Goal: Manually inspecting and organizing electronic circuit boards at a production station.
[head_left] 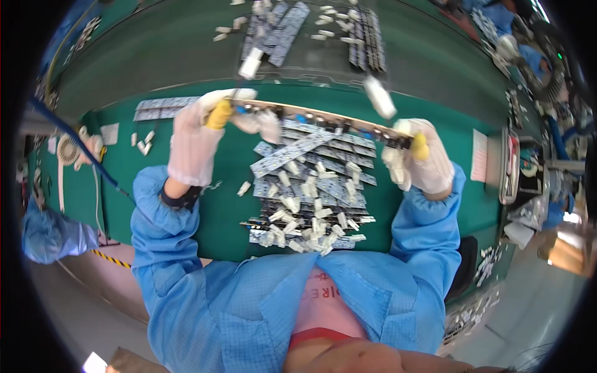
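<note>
A long, narrow circuit board (311, 115) is held up on edge, its row of dark and blue components facing me. My left hand (198, 133), in a white glove with a yellow thumb cover, is closed round its left end. The right end sits in my right hand (429, 155), gloved the same way and closed. Two white blocks show just beyond the board, one upper left (251, 63) and a blurred one upper right (380, 97); a dark line runs from the left block towards the board. Below lies a pile of circuit board strips (292, 153) strewn with small white pieces (290, 204).
Across the green mat (227, 214) stands a dark tray (180, 65) with more board strips (290, 34) and white pieces. Further strips (165, 108) lie left of my left hand. A small fan (68, 149) stands far left; a paper sheet (479, 155) lies on the right.
</note>
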`<state>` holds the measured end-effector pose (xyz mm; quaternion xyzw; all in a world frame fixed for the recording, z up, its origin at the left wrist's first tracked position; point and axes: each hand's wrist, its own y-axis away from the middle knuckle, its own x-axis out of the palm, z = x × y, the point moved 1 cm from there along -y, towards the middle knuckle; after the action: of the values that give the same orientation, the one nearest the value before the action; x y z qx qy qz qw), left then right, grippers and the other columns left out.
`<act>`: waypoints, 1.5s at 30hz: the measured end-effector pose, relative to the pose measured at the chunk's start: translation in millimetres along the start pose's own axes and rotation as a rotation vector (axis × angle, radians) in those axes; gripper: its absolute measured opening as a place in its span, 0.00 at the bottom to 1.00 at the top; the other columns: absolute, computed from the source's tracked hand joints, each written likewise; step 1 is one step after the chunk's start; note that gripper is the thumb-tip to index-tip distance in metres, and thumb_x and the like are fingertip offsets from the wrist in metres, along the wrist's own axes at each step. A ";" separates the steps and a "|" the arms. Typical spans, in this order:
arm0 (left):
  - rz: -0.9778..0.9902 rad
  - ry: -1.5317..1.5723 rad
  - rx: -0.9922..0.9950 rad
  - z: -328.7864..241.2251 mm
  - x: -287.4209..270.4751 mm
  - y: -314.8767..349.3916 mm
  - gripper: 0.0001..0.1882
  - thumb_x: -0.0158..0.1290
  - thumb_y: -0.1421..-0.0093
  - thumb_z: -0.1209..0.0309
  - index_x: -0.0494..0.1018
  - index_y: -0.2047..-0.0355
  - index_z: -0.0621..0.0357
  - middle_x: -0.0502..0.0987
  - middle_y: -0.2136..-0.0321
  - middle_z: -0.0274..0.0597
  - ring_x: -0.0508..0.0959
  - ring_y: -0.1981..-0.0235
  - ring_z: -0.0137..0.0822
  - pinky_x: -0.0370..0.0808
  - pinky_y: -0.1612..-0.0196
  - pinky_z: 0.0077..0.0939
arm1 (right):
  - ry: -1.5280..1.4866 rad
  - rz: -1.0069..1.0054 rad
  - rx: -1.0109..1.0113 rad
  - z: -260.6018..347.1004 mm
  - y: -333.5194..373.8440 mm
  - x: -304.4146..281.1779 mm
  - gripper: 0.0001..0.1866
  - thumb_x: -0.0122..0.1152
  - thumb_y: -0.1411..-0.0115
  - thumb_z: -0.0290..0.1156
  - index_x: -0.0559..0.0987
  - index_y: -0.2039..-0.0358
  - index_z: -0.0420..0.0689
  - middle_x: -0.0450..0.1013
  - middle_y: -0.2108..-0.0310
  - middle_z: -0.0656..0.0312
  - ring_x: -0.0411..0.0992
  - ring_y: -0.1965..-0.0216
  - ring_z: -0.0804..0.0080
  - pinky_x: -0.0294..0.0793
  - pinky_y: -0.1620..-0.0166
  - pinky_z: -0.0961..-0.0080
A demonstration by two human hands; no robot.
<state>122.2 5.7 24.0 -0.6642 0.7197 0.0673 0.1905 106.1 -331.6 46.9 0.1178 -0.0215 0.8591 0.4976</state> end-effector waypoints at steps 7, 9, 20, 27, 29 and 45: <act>0.021 -0.105 0.106 -3.7 -3.3 3.7 0.17 0.40 0.34 0.64 0.74 0.60 0.62 0.79 0.81 0.38 0.80 0.76 0.33 0.73 0.66 0.26 | -0.390 0.153 0.093 -8.1 -9.1 -0.5 0.30 0.44 0.34 0.51 0.76 0.72 0.32 0.69 0.89 0.58 0.62 0.94 0.77 0.60 0.89 0.85; 0.074 0.095 0.091 -1.6 -2.8 1.8 0.26 0.37 0.32 0.55 0.72 0.62 0.69 0.77 0.80 0.46 0.77 0.81 0.33 0.73 0.72 0.23 | -0.433 0.177 0.098 -10.5 -10.2 -3.8 0.28 0.48 0.36 0.51 0.74 0.73 0.33 0.67 0.90 0.59 0.60 0.95 0.75 0.58 0.90 0.83; 0.044 0.014 0.021 13.0 -26.0 -9.9 0.16 0.38 0.33 0.64 0.69 0.52 0.61 0.74 0.64 0.42 0.74 0.63 0.32 0.71 0.55 0.28 | 0.253 0.034 0.219 -6.7 -28.6 18.5 0.27 0.67 0.48 0.47 0.72 0.59 0.39 0.73 0.73 0.63 0.68 0.81 0.83 0.65 0.76 0.88; -0.382 -0.250 -0.043 127.7 -174.0 -41.0 0.10 0.46 0.40 0.70 0.75 0.63 0.58 0.78 0.66 0.40 0.77 0.63 0.34 0.72 0.59 0.28 | 1.339 -0.084 -0.261 -41.4 -47.3 4.9 0.23 0.61 0.49 0.24 0.73 0.50 0.52 0.66 0.46 0.58 0.63 0.45 0.52 0.65 0.45 0.61; -0.349 -0.850 -0.201 130.5 -171.1 -44.0 0.08 0.51 0.43 0.70 0.76 0.64 0.53 0.78 0.65 0.38 0.77 0.61 0.41 0.72 0.57 0.31 | 1.513 -0.043 -0.311 -59.6 -49.2 4.7 0.20 0.61 0.49 0.24 0.74 0.54 0.52 0.65 0.46 0.60 0.61 0.44 0.51 0.66 0.46 0.61; 0.253 0.400 0.144 -37.2 9.2 23.8 0.30 0.59 0.44 0.60 0.65 0.45 0.60 0.77 0.58 0.46 0.76 0.57 0.34 0.71 0.56 0.27 | 0.026 -0.528 -0.273 3.0 -8.9 25.2 0.26 0.66 0.46 0.42 0.69 0.53 0.39 0.71 0.67 0.60 0.70 0.76 0.80 0.68 0.74 0.88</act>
<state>91.5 -13.3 51.1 -0.5537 0.8234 -0.0937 0.0810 102.3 -306.1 54.8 0.0403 -0.0989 0.6906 0.7153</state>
